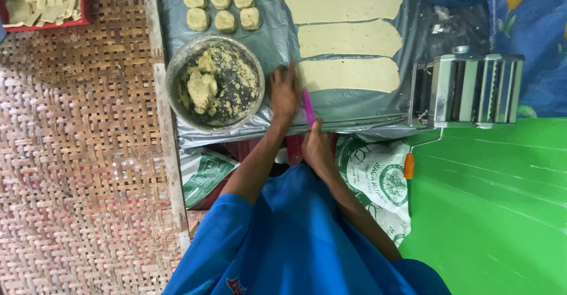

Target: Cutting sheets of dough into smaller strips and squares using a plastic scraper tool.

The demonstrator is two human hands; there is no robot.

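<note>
Pinched in my right hand's [317, 147] grip, a slim pink knife [308, 107] points away from me, its tip just near of the nearest dough strip [349, 75], while my left hand [284, 92] lies flat and open-fingered on the grey plastic sheet [277, 44] at that strip's left end, touching or just short of it; I cannot tell which. The strip lies on the near part of the desk, the closest of three long flat ones running left to right, with the middle strip [349, 38] and the far strip [344, 4] beyond it.

To cut well from here, I judge the blade should meet the strip square to its length, the left hand steadying the end so the soft sheet does not drag or stretch.

Left of my hands sits a round metal bowl [177, 64] of crumbly dough; farther off, rows of small dough balls [220, 0]. A steel pasta roller [472, 89] with an orange-handled crank [409, 165] stands at the right edge. A red tray [82, 5] of cut pieces rests far left on the woven mat [77, 171].
</note>
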